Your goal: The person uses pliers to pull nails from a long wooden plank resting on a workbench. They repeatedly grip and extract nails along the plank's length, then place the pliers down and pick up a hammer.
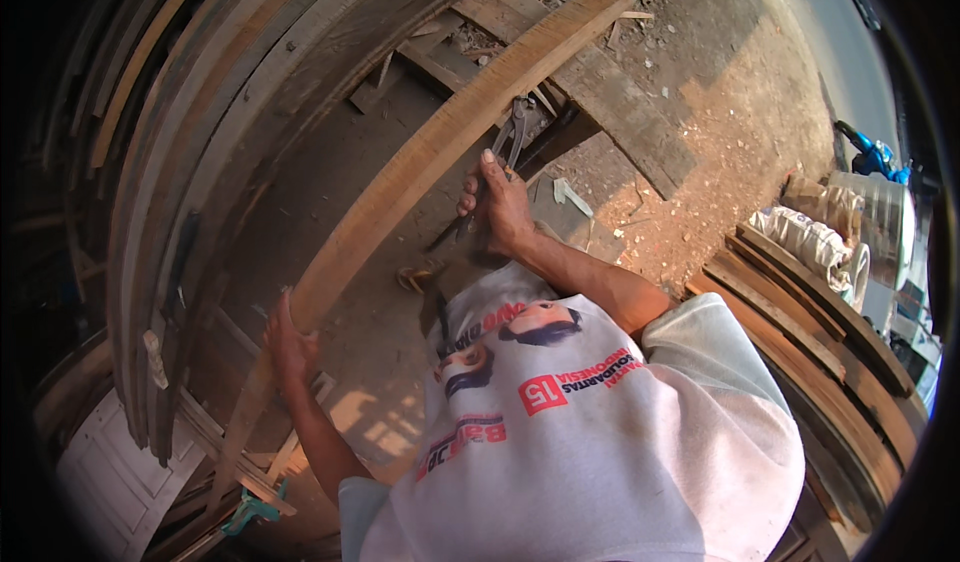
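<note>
R hand [503, 212] grips pliers [510, 137] against plank [420, 162].

Long rough plank [420, 162] (tilted), metal pincers [508, 137] against it.

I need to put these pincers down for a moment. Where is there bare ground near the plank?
Bare dirt lies right of the long plank, between the right hand holding pincers and the stacked boards. Another patch lies below the left hand. Left of the plank, leaning timbers crowd everything.
</note>
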